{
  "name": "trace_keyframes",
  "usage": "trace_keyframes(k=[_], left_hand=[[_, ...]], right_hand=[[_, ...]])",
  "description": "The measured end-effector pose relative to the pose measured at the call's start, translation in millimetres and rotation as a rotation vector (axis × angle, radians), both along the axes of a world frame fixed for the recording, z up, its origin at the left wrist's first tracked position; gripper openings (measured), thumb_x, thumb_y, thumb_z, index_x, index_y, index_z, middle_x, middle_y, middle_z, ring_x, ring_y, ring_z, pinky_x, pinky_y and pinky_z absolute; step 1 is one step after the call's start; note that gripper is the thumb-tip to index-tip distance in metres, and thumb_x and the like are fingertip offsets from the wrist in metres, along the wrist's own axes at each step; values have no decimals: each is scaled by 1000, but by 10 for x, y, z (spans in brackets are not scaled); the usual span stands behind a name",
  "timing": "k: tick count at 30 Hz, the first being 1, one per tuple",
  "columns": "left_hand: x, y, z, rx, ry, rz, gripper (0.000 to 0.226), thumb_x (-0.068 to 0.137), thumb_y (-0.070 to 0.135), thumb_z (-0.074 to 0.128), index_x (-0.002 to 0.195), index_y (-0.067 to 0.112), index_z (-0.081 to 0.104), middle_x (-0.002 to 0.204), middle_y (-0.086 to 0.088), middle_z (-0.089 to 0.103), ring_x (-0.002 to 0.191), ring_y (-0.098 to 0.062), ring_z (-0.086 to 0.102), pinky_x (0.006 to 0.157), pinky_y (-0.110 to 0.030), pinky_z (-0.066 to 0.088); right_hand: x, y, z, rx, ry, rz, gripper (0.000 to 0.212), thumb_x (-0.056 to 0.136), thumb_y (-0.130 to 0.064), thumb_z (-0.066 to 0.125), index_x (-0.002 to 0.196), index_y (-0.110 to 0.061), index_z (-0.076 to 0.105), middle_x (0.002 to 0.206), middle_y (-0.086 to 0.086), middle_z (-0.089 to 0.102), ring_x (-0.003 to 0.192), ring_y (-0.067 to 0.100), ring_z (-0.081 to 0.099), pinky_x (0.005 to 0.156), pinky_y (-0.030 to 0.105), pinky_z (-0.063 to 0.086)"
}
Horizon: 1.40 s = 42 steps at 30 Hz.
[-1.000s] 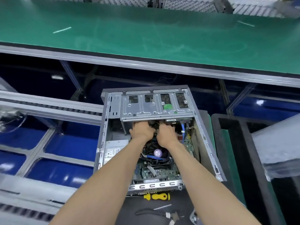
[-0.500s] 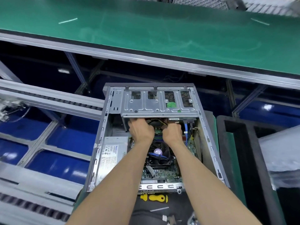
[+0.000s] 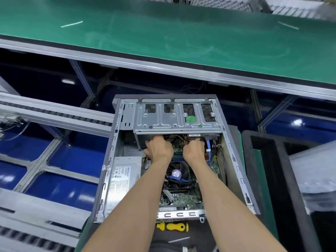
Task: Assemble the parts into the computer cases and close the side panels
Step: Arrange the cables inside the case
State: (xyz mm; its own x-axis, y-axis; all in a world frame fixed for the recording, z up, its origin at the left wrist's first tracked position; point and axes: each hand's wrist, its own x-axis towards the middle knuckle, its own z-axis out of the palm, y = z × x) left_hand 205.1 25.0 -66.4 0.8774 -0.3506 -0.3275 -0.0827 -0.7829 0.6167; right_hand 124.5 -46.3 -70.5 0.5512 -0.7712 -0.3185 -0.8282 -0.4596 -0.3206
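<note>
Centre frame, open grey steel computer case lies on its side, panel off. My left hand and right hand reach under silver perforated drive cage, fingers curled, hidden; cannot tell what either grip holds, likely cabling. I'd judge: seat connector squarely, keep blue flat data cable clear of black round cooler fan.

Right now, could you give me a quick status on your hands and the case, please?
Both hands, left and right, reach under the drive cage, fingers hidden. Computer case open, side panel off. Blue cable beside right hand.
</note>
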Motion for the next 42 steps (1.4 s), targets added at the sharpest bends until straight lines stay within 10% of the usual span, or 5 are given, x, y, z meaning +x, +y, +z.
trace_keyframes(k=[13, 23, 32, 38, 42], left_hand=[[-32, -31, -18, -76, -23, 47, 18, 96, 11, 60, 80, 16, 55, 110, -19, 62, 122, -32, 43, 97, -41, 28], [-28, -38, -61, -30, -76, 16, 21, 96, 12, 59, 76, 17, 54, 103, -17, 64, 120, -31, 43, 93, -40, 27], [31, -153, -39, 162, -109, -212, 27, 89, 21, 58, 65, 20, 48, 69, 2, 43, 106, -27, 52, 100, -41, 21], [127, -243, -104, 285, -72, -342, 17, 92, 27, 53, 77, 19, 53, 78, 1, 50, 114, -27, 55, 114, -45, 18], [130, -257, -161, 296, -94, -331, 16, 91, 29, 54, 78, 19, 55, 70, 2, 39, 111, -26, 56, 113, -44, 21]], right_hand=[[-4, 20, 92, -102, 139, 139, 45, 105, -7, 33, 62, -12, 41, 115, 9, 70, 110, 25, 63, 79, 26, 34], [9, 6, 133, 18, 104, -1, 34, 106, -7, 34, 118, -3, 65, 126, 11, 65, 119, 26, 58, 91, 26, 39], [-10, -27, 66, 271, -199, -372, 24, 101, 3, 43, 81, 1, 58, 74, 9, 48, 77, 28, 52, 63, 28, 36], [8, -22, -35, 361, -336, -554, 29, 101, -5, 50, 123, 12, 46, 109, 19, 57, 97, 29, 56, 77, 33, 44], [-1, -48, 12, 371, -343, -528, 24, 104, -12, 47, 81, -7, 46, 112, 22, 57, 114, 34, 58, 93, 38, 46]])
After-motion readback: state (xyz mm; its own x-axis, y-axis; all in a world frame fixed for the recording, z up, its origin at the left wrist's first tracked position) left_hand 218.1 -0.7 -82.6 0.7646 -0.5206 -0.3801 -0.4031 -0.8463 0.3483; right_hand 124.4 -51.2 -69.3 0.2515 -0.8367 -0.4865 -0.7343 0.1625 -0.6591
